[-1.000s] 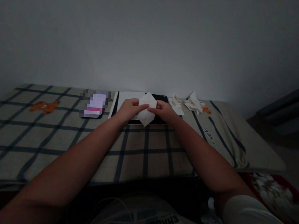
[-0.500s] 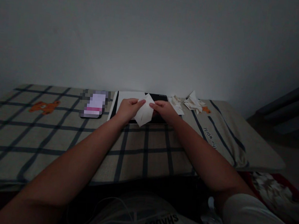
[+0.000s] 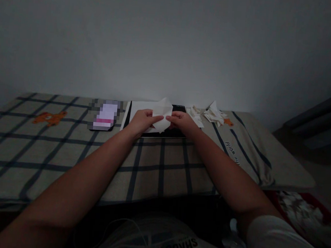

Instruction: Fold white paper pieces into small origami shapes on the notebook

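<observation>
My left hand (image 3: 142,119) and my right hand (image 3: 180,121) both pinch a folded white sheet of paper (image 3: 163,111), held just above a black pad (image 3: 176,133) near the wall. The fingertips of the two hands almost meet at the paper's middle. A white sheet (image 3: 140,105) lies on the pad's left part, behind my left hand.
The pad lies on a checked cloth (image 3: 67,147) with an orange bear print (image 3: 49,117). A phone (image 3: 105,116) lies left of the pad. Folded and crumpled paper pieces (image 3: 211,114) sit to the right. A bag with printed letters (image 3: 174,245) rests near my lap.
The paper has been turned and reshaped between my fingers: from an upright diamond it tilted, and now its top spreads wider and sits higher. Both hands stayed in place.
</observation>
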{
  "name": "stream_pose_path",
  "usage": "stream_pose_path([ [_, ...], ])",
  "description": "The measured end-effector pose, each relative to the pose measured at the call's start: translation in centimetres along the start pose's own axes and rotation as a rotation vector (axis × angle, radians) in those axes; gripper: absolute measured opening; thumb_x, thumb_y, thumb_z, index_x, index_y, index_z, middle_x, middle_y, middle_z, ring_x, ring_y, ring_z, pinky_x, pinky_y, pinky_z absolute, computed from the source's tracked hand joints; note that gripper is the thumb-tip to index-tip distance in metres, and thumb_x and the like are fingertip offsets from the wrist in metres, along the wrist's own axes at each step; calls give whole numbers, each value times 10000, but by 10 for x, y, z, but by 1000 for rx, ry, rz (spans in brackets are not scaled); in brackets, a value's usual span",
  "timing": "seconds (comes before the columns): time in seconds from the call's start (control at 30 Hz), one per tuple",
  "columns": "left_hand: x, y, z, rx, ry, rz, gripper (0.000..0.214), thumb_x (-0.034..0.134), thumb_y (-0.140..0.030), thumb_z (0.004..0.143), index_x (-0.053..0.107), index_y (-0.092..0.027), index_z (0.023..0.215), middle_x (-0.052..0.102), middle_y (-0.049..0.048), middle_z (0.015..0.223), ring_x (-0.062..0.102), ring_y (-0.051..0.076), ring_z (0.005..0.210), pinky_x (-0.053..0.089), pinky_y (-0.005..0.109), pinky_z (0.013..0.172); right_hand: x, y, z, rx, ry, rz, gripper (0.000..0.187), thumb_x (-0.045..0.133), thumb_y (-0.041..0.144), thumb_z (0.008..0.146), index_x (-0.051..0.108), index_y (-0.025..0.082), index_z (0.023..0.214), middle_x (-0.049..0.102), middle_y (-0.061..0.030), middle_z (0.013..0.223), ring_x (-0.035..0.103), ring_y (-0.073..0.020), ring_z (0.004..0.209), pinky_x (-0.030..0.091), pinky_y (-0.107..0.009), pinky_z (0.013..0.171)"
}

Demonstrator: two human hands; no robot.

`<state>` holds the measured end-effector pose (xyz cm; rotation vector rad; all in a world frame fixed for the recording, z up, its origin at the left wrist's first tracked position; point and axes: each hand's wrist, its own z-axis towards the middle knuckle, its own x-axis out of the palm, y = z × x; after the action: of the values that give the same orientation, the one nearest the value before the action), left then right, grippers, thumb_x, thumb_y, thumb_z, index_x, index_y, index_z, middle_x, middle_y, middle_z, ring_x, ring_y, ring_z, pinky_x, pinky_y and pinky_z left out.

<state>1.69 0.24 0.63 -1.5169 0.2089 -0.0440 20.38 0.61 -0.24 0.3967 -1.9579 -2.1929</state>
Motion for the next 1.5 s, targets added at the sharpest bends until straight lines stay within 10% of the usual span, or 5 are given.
stream_pose_path([
  [0.57,2,-3,-3,91,-163,157,295,698,-419,694,599,-159,596,553,4,559,475,104,481,394,233,443,1,-3,3,9,-33,12,282,701,425,709,592,169,749,632,-2,661,594,-113,590,523,-274,613],
  [0.87,0,5,3,74,-14,5,370,739,-420,655,682,-140,889,689,72,818,603,149,641,449,246,538,0,-4,2,-62,-100,-47,290,678,406,713,503,184,650,598,13,582,568,-108,549,475,-254,575],
  [1.5,-2,-3,-1,-4,6,218,296,725,-389,639,706,-148,810,674,67,712,576,152,573,387,240,487,-5,-3,2,-208,-178,-193,230,637,386,735,544,179,699,589,28,614,519,-107,574,393,-245,570],
])
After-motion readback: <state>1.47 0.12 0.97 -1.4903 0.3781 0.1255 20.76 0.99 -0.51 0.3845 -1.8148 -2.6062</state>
